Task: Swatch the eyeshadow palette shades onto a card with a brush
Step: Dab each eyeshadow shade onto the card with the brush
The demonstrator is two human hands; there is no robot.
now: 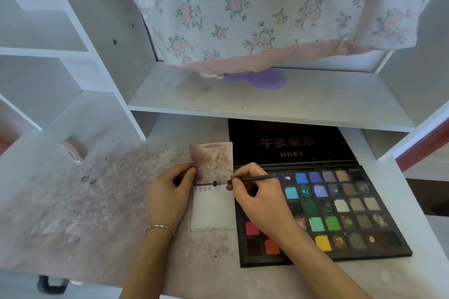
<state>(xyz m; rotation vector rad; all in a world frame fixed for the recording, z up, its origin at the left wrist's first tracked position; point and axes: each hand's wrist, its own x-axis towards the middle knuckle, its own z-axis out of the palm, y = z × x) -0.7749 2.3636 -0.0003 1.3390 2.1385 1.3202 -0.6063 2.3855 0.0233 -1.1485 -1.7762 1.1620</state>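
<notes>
The right hand (pixel 261 198) pinched a thin brush (pixel 245 180), its tip touching the white card (pixel 213 213) beside small purple marks (pixel 202 188). The left hand (pixel 167 195) held the card's left edge. The open palette (pixel 340 216) lay right of it.

Open black palette (pixel 340 213) of many coloured shades lies flat by my white card (pixel 213 211), touching its right edge. Thin dark brush (pixel 245 180) lies level, tip on the card beside small purple swatches (pixel 203 188).
</notes>
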